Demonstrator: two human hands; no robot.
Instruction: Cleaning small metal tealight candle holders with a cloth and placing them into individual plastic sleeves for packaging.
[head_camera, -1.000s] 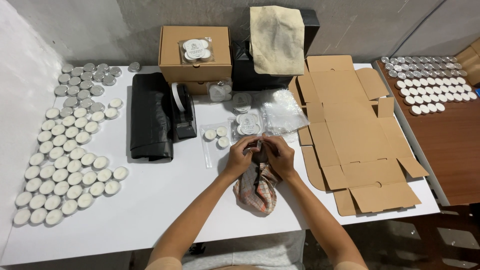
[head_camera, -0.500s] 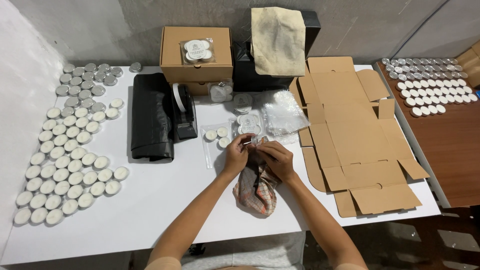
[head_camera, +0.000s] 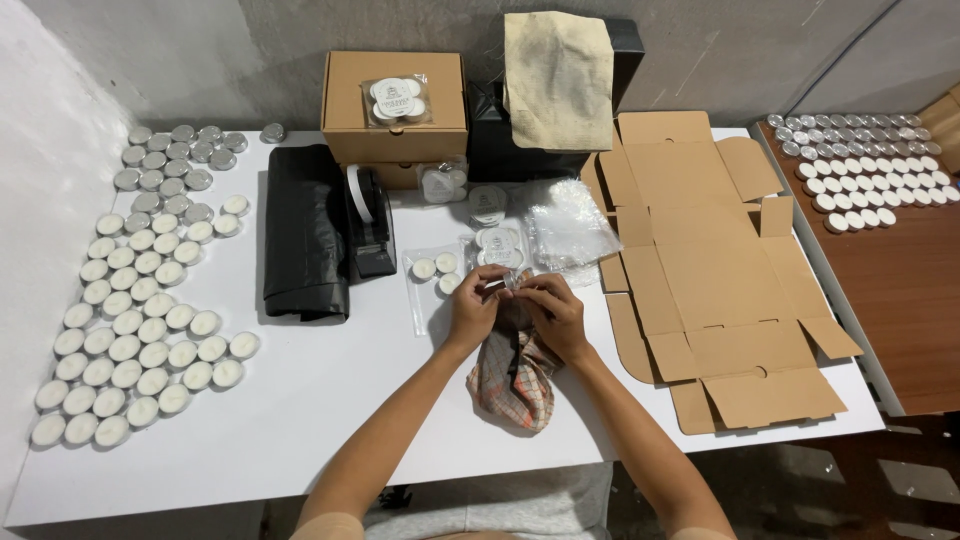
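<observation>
While both hands meet near worktop's front-middle, left hand (head_camera: 475, 308) and right hand (head_camera: 553, 312) pinch small clear item (head_camera: 510, 284) between fingertips, fingers closed on it; what it is, cannot tell. Item sits directly between grips, equally near both. Checked cloth (head_camera: 512, 378) hangs below toward front edge. Bagged tealights (head_camera: 436, 270) just beyond left hand

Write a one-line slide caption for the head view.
Both hands, left hand and right hand, meet over a checked cloth on a white table beside rows of tealights.
</observation>
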